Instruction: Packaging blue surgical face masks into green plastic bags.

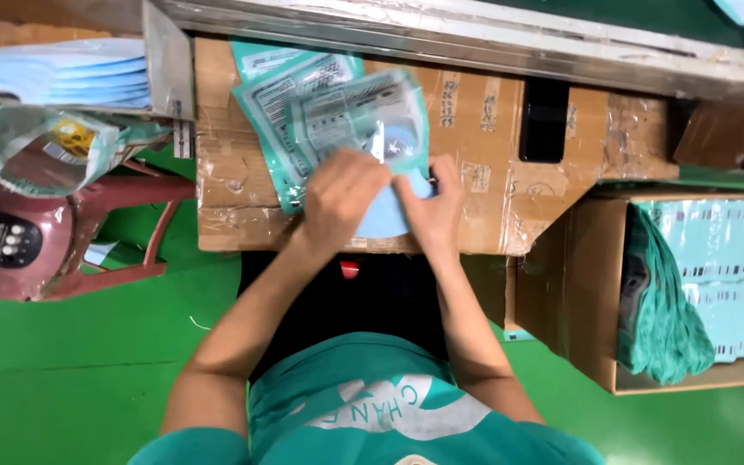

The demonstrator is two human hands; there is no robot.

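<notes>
Hands meet over a taped carton [475, 146]: left hand [342, 198] and right hand [434, 202] both grip a pale blue mask [387, 220] partly inside a clear teal-edged pouch [363, 112]; a box of pouches [725, 284] sits to the right

2 hands [342, 198] work among about 3 teal pouches [303, 95], 1 taped cardboard slab [492, 155], and 1 open carton [596, 344].

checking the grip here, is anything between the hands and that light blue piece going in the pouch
Nothing visible: both hands, left and right, already touch the light blue piece at the open teal pouch on the cardboard box.
</notes>
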